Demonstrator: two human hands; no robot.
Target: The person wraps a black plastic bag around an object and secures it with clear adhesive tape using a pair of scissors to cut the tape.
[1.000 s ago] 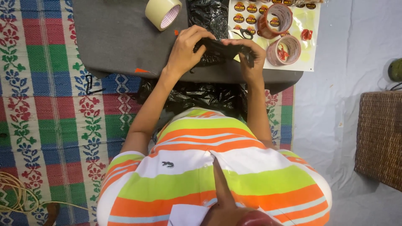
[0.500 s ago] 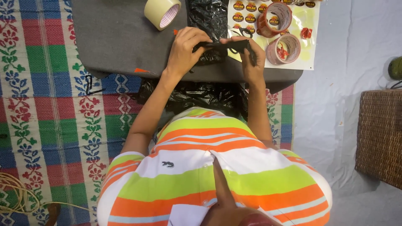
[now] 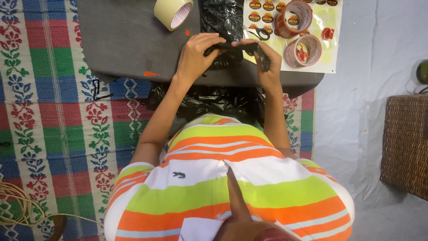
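Observation:
Both my hands meet over the near edge of a dark grey board point(image 3: 125, 40). My left hand point(image 3: 196, 56) and my right hand point(image 3: 266, 60) each pinch an end of a small black piece of plastic point(image 3: 232, 47), stretched between them. Right behind it lies a crumpled black plastic bag point(image 3: 223, 18). A pair of small scissors point(image 3: 258, 33) lies just beyond my right hand. More black plastic point(image 3: 209, 100) hangs below the board's edge over my lap.
A roll of beige tape point(image 3: 171, 12) stands on the board at the back left. Two rolls of printed tape point(image 3: 295, 18) point(image 3: 304, 50) rest on a yellowish sheet of round stickers point(image 3: 330, 49). A woven mat point(image 3: 44, 111), a wicker basket point(image 3: 405, 143) and yellow cord point(image 3: 18, 205) surround me.
My hands have turned the black piece; it now stretches thinner between the fingertips and my right hand has shifted slightly.

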